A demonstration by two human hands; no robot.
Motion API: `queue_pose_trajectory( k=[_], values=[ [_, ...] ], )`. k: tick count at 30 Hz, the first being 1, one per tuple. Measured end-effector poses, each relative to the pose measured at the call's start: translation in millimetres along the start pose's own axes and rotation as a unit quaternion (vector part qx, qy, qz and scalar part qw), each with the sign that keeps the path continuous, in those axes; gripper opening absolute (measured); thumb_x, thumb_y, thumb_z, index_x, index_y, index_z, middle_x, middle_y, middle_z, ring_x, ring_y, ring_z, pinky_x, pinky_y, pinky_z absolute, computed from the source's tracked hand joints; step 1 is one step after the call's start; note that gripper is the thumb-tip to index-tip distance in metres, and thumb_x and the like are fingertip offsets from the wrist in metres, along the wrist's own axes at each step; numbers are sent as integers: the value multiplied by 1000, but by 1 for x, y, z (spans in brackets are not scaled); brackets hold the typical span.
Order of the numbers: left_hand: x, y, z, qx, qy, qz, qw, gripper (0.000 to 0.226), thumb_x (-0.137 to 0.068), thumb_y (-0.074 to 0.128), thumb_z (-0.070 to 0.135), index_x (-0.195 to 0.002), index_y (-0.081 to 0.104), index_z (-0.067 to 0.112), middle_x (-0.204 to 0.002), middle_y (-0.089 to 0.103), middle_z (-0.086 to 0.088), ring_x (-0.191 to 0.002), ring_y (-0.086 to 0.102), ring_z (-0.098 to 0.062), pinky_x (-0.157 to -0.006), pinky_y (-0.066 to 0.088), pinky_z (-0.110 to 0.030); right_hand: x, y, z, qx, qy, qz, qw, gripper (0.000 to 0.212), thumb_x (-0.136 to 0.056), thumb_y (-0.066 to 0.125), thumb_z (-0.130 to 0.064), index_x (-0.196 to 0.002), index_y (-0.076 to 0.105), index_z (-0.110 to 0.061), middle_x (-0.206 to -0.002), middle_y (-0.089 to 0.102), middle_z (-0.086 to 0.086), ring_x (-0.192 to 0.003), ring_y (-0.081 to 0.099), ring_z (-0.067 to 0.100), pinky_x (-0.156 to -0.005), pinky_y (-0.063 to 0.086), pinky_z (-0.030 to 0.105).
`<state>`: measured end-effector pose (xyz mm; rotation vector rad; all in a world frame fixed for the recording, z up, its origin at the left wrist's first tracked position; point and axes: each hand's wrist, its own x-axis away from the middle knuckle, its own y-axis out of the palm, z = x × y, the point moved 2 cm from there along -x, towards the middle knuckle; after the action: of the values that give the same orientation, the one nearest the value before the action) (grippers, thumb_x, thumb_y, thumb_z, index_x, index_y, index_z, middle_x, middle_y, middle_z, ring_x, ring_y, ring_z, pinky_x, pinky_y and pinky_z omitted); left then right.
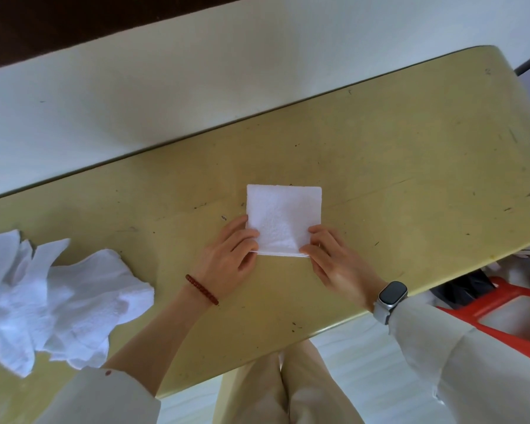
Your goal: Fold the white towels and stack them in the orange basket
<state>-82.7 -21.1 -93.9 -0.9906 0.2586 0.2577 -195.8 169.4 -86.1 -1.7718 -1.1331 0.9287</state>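
1. A loose heap of unfolded white terry towels [52, 304] lies at the left end of the scuffed yellow-green table [410, 154], near its front edge.
2. The left hand [227, 261], with a red bead bracelet [201, 289] on its wrist, pinches the near left corner of the folded square white towel [283, 220].
3. The folded square white towel lies flat at the table centre, its layered edge nearest the person.
4. The right hand [337, 264], with a grey smartwatch [390, 298] on its wrist, pinches the near right corner.
5. The orange plastic basket [502, 319] sits below the table's right end, partly hidden by the sleeve.
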Motion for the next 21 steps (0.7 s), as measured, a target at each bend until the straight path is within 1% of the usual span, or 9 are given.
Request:
queue_pose_trajectory(
  k=[2, 5, 10, 12, 13, 15, 17, 19, 21],
  values=[
    [2, 1, 1, -7, 12, -1, 1000, 11, -83, 58, 8, -77, 50, 13, -97, 60, 0, -119, 48, -24, -72, 55, -31, 1, 1, -1, 5, 6, -13, 1000, 14, -76, 57, 6, -88, 59, -2, -92, 38, 6, -110, 44, 29, -53, 52, 32],
    [6, 2, 2, -46, 41, -2, 998, 9, -86, 54, 10, -79, 49, 13, -97, 57, 0, -117, 48, -24, -79, 52, -31, 1, 1, -2, 8, 8, -23, 1000, 13, -80, 48, 1, -88, 58, -3, -91, 38, 6, -113, 42, 29, -49, 52, 33],
    [7, -2, 4, -160, 62, 19, 985, 13, -83, 59, 10, -71, 64, 14, -85, 69, 1, -102, 51, -16, -81, 41, -31, 3, 4, 0, 11, 9, -14, 1000, 16, -81, 45, -1, -90, 58, -3, -93, 36, 5, -114, 42, 29, -47, 51, 34],
    [8, -4, 6, -171, 53, 18, 984, 13, -82, 62, 12, -70, 67, 14, -86, 70, 3, -100, 51, -14, -81, 39, -32, 5, 5, 0, 13, 9, -11, 1000, 20, -83, 43, -3, -96, 58, -3, -95, 40, 6, -115, 45, 31, -58, 55, 38],
    [8, -6, 7, -167, 46, 15, 985, 13, -81, 63, 14, -69, 68, 15, -86, 70, 4, -100, 51, -14, -83, 38, -32, 8, 4, -1, 24, 6, -7, 1000, 21, -83, 45, -4, -99, 59, -3, -96, 44, 7, -114, 48, 32, -71, 55, 43],
    [4, -11, 9, -147, 27, 18, 989, 16, -79, 62, 18, -64, 67, 15, -88, 70, 6, -100, 51, -14, -86, 36, -33, 12, -3, -5, 55, 0, 20, 998, 24, -83, 48, -9, -103, 61, -7, -95, 54, 7, -111, 52, 32, -94, 44, 52],
    [-8, -16, 13, -135, 9, 43, 990, 21, -80, 59, 19, -60, 64, 15, -93, 70, 4, -98, 53, -16, -88, 34, -35, 10, -16, -13, 56, 3, 73, 996, 29, -84, 45, -14, -108, 61, -10, -96, 62, 7, -110, 53, 28, -100, 35, 53],
    [-25, -16, 17, -153, -19, 67, 986, 14, -82, 55, 12, -75, 66, 14, -104, 68, -1, -101, 55, -19, -90, 34, -37, -4, -25, -21, 30, 28, 123, 992, 33, -86, 40, -12, -115, 56, -9, -106, 61, 10, -113, 51, 26, -104, 31, 52],
    [-39, -5, 18, -196, -59, 45, 978, 24, -83, 48, 4, -101, 63, 8, -118, 63, -7, -111, 55, -21, -95, 31, -39, -29, -23, -25, 48, 85, 138, 986, 38, -86, 36, -5, -121, 51, -3, -120, 58, 14, -121, 46, 27, -109, 27, 51]
  ],
)
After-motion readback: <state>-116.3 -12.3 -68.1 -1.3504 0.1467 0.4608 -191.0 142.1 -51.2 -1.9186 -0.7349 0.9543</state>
